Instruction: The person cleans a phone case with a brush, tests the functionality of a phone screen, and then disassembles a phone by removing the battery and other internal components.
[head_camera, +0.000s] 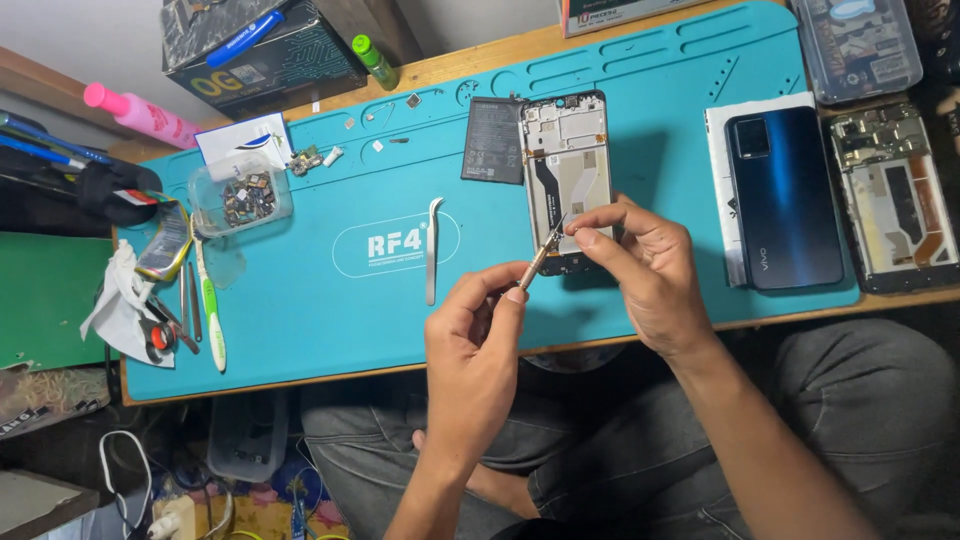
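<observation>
Left hand (478, 335) is pinched around the lower end of a thin tool (545, 252) that looks like fine tweezers, brownish handle running up to a dark pointed tip. Right hand (640, 262) has its thumb and forefinger closed right at that tip, so both hands meet on the same tool; whether something tiny is caught there I can't tell, too small. The tip hovers just over the bottom end of the opened phone (565, 178), which lies face down with its back off, pale metal frame and a dark flex strip down the middle showing. A flat black battery (493, 140) sits touching the phone's left edge. All of this is on a teal rubbery mat (330, 310) with molded slots along the far rim, covering a wooden bench. Curved silver tweezers (432, 250) lie near the mat's middle, well left of the hands. Further left there's a clear plastic tub (240, 198) of small parts, a green and white toothbrush (208, 300), and a crumpled white rag. On the right, a glossy blue phone (785, 195) rests on a white box, and another stripped phone (895, 200) lies beside it. A pink bottle (140, 115) and a dark cardboard box sit at the far left. The person's knees in grey jeans show under the bench.
</observation>
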